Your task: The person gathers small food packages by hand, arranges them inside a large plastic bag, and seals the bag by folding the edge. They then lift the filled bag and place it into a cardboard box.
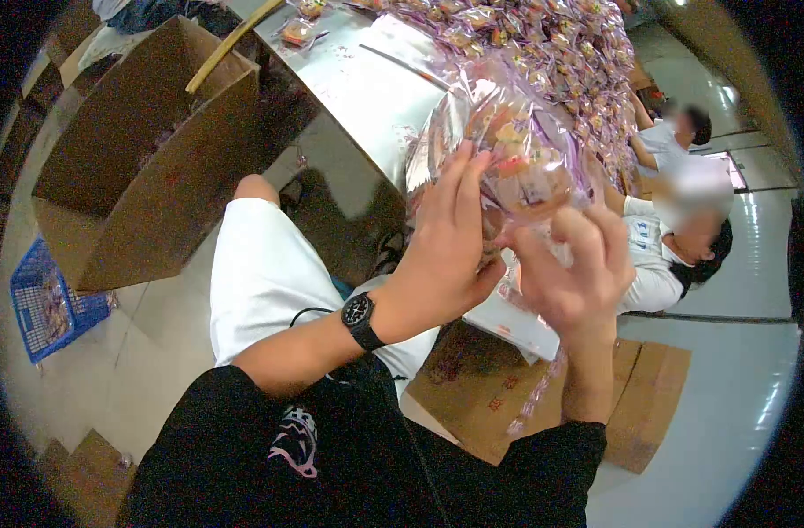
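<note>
- Bag (516, 145): clear plastic, held up between both hands, above table (367, 84) edge. Contents only a blur of orange and white; separate items not readable.
- Left hand (446, 251): fingers straight and close together, pressed flat on bag's near side, thumb tucked under. Clamped on bag. Watch (359, 319) on wrist.
- Right hand (578, 277): motion-blurred, fingers curled at bag's lower end. Cannot tell whether actually gripping.
- Plastic strip (529, 409) hanging behind right forearm; upper end hidden by the hand.
- Pile of packets (551, 40) on table, top cut off by frame.
- Cardboard box (146, 150) on the floor to the left, inside in shadow.
- Blue basket (41, 304) beside it, contents unclear.
- Two seated people (675, 238) beyond the bag, partly hidden by right hand.
</note>
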Demonstrator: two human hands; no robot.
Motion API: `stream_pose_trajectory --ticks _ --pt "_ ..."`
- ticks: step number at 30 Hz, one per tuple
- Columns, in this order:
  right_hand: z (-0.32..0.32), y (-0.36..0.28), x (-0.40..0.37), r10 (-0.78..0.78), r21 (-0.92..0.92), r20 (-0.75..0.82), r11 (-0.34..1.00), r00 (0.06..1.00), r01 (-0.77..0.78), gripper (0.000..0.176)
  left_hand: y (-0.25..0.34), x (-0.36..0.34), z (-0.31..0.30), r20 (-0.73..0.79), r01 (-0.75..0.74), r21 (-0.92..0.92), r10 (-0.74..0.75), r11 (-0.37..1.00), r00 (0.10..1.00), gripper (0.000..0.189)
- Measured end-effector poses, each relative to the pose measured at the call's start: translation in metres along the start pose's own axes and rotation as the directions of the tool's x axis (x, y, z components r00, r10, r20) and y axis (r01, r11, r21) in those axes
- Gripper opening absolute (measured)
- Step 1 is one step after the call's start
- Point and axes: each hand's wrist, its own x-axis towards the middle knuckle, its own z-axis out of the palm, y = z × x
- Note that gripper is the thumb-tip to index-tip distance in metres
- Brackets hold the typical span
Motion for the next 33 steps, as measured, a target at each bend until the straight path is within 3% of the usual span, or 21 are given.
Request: stream_pose_trajectory --ticks 4,5,7,10,12,16,17,19,23,28,32,33 --pt "-0.003 0.020 0.020 -0.070 0.051 -0.032 0.996 0.997 0.072 0.017 -0.005 0.001 0.002 0.070 -0.008 0.056 0.004 0.998 0.998 0.100" --pt "-0.004 0.025 0.025 -0.023 0.162 0.009 0.987 1.000 0.021 0.017 -0.005 -0.001 0.003 0.071 -0.001 0.046 -0.002 0.999 0.997 0.101" --pt "0.004 0.033 0.022 0.040 0.332 0.116 0.940 0.992 -0.076 0.025 -0.006 -0.003 0.005 0.081 0.008 0.022 -0.010 1.000 0.997 0.101" --pt "0.017 0.032 0.018 0.007 0.368 0.060 0.929 0.998 -0.028 0.037 -0.008 0.000 0.006 0.065 0.017 0.010 -0.018 1.000 0.998 0.102" --pt "0.023 0.031 0.016 0.094 0.432 0.057 0.895 0.994 -0.109 0.049 -0.009 0.000 0.003 0.080 0.016 -0.010 -0.015 1.000 0.997 0.102" --pt "0.052 0.028 0.014 0.323 0.666 -0.139 0.730 0.936 -0.154 0.082 -0.008 0.005 -0.001 0.081 0.035 -0.040 -0.031 0.999 0.996 0.100" --pt "0.048 0.027 0.018 0.336 0.617 -0.115 0.762 0.935 -0.198 0.099 -0.009 0.005 -0.001 0.082 0.031 -0.041 -0.027 0.999 0.996 0.099" --pt "0.044 0.027 0.015 0.387 0.600 -0.014 0.740 0.922 -0.302 0.104 -0.012 0.005 0.001 0.075 0.024 -0.037 -0.021 0.999 0.997 0.098" --pt "0.053 0.023 0.012 0.463 0.702 -0.008 0.634 0.886 -0.325 0.110 -0.012 0.008 -0.003 0.096 0.038 -0.036 -0.034 0.999 0.995 0.099" --pt "0.045 0.020 0.011 0.429 0.559 -0.023 0.754 0.903 -0.345 0.106 -0.017 0.017 -0.021 0.098 0.026 -0.072 -0.019 0.997 0.995 0.101" --pt "0.060 0.026 0.000 0.316 0.592 -0.210 0.794 0.925 -0.137 0.102 -0.020 0.014 -0.026 0.129 -0.004 -0.061 0.012 0.998 0.992 0.101" --pt "0.059 0.030 -0.002 0.254 0.495 -0.277 0.864 0.927 -0.089 0.093 -0.020 0.016 -0.025 0.134 -0.008 -0.056 0.016 0.998 0.991 0.101"
